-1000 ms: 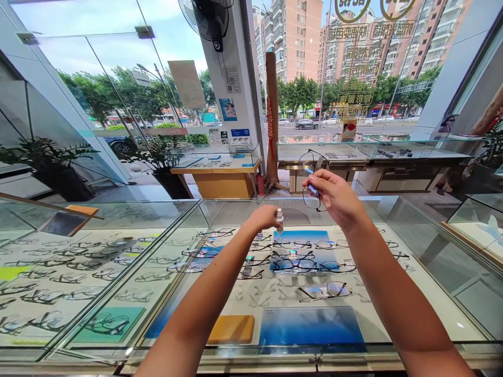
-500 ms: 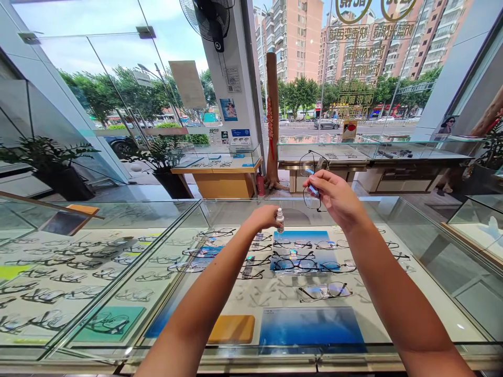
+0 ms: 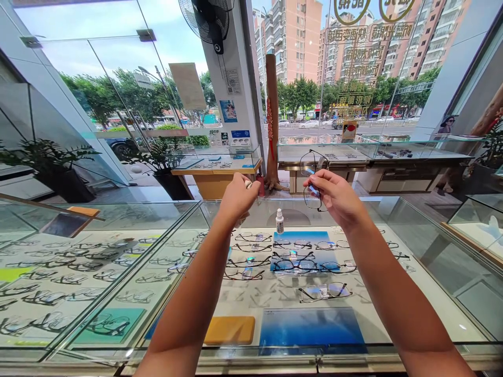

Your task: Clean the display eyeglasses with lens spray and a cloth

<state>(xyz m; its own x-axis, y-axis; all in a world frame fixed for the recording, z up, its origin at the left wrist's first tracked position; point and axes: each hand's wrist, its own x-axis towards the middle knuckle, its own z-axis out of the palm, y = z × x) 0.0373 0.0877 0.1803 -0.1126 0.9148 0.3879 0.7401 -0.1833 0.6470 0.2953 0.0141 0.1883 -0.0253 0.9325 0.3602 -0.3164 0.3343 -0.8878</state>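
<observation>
Moved: your left hand point(image 3: 239, 196), off the small white plastic bottle point(image 3: 280, 222), now up and left of it, fingers curled around a small pale item point(image 3: 248, 184). Bottle: upright on the glass-topped desk point(image 3: 291, 361), between your hands. Your right hand point(image 3: 334, 193): pinching thin dark-rimmed eyeglasses point(image 3: 313, 200), clear-lensed, tilted on end. Under glass: smooth orange-yellow rectangular case point(image 3: 230, 330), glossy blue sheet point(image 3: 314, 330).

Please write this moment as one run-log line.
Left hand: holds small pale item, unclear | Right hand: holds eyeglasses | White bottle: upright on glass counter | Other frames: under glass
</observation>
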